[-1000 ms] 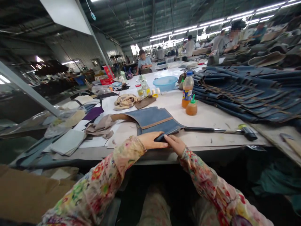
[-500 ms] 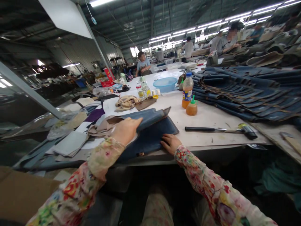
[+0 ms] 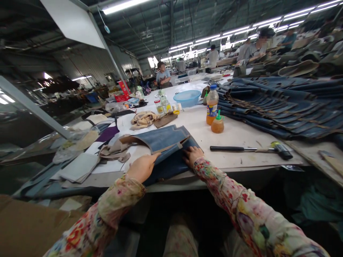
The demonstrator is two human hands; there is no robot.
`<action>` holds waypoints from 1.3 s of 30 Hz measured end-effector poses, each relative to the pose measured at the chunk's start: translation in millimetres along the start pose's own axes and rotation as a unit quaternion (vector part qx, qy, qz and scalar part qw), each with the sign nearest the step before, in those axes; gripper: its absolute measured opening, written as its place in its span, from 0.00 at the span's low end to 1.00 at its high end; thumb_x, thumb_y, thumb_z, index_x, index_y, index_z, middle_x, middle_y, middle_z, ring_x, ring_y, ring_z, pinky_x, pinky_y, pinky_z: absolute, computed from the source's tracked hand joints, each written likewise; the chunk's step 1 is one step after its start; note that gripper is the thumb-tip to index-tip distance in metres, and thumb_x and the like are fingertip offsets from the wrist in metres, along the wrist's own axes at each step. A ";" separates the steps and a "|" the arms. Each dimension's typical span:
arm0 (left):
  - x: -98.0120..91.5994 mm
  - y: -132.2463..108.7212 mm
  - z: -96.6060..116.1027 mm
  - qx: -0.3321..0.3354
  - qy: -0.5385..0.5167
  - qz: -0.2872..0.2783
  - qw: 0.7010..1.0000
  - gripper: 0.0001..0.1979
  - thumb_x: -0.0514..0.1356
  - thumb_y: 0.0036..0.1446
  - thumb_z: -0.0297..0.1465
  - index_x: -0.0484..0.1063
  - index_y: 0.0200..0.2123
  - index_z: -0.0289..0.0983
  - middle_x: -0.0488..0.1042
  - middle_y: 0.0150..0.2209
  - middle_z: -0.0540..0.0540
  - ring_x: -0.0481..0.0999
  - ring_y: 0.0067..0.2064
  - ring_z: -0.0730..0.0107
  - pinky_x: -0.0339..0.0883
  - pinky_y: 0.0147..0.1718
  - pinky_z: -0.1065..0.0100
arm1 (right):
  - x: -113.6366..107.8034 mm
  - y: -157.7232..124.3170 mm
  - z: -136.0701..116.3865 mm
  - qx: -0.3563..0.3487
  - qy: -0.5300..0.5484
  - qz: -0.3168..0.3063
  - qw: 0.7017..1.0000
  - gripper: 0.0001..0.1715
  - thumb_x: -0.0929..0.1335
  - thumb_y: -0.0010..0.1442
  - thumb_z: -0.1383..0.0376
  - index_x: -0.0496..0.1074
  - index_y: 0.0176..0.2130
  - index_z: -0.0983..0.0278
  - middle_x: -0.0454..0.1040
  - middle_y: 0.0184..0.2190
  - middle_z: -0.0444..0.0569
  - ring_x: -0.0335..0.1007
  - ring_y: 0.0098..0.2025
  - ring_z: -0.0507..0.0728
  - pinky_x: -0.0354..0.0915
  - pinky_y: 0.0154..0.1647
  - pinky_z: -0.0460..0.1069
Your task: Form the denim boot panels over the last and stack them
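Observation:
A dark blue leather-like piece (image 3: 171, 166) lies at the table's front edge, with a lighter blue flap (image 3: 163, 138) folded over it. My left hand (image 3: 142, 167) is closed on the near edge of the folded blue piece, thumb and fingers pinching it. On the right side of the same piece rests my right hand (image 3: 193, 156), its fingers spread on the dark surface near the flap's corner. Beige cloth strips (image 3: 115, 150) lie just beyond my left hand. A hammer (image 3: 243, 148) with a black handle lies to the right of my right hand.
An orange-filled bottle (image 3: 212, 107) and a small squeeze bottle (image 3: 217, 125) stand behind the hammer. Stacked blue pieces (image 3: 268, 107) cover the right. Farther back are a blue basin (image 3: 187, 98), jars (image 3: 162, 106) and a seated person (image 3: 163, 75). White sheets (image 3: 79, 166) lie left.
My left hand has moved toward me, drawing the near edge of the blue piece down and folding it. More of the flap behind now shows. My right hand has shifted slightly.

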State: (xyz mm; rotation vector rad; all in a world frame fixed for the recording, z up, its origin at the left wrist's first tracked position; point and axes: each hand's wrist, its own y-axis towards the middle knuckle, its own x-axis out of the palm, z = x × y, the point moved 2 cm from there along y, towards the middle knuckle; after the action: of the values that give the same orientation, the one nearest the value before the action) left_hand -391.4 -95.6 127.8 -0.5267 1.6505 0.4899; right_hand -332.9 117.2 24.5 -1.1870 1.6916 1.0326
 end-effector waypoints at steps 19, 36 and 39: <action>54.8 1.0 33.7 0.132 0.066 0.005 0.989 0.19 0.46 0.61 0.35 0.60 0.55 0.39 0.68 0.50 0.43 0.67 0.47 0.63 0.62 0.41 0.62 | -17.8 27.6 42.1 0.161 0.100 -0.053 0.980 0.22 0.59 0.58 0.53 0.73 0.35 0.66 0.73 0.34 0.55 0.69 0.37 0.57 0.61 0.36 0.48; 55.7 13.5 25.8 0.061 0.079 -0.014 0.995 0.28 0.54 0.54 0.44 0.56 0.56 0.39 0.65 0.52 0.42 0.64 0.51 0.58 0.60 0.45 0.57 | -17.6 17.5 48.5 0.183 0.040 -0.024 0.982 0.14 0.62 0.55 0.60 0.72 0.31 0.67 0.66 0.40 0.54 0.65 0.43 0.56 0.59 0.45 0.47; 50.8 14.3 22.1 0.056 0.083 -0.041 0.994 0.28 0.56 0.53 0.43 0.57 0.55 0.38 0.67 0.49 0.41 0.65 0.49 0.58 0.61 0.44 0.58 | -18.2 17.4 49.7 0.192 0.044 -0.030 0.980 0.15 0.63 0.54 0.58 0.71 0.34 0.67 0.65 0.42 0.54 0.65 0.44 0.56 0.59 0.45 0.47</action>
State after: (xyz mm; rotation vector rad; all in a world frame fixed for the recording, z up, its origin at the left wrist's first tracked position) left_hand -388.5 -74.3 74.8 -0.5615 1.7950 0.2969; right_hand -337.7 172.7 27.4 -1.0320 1.8104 0.5863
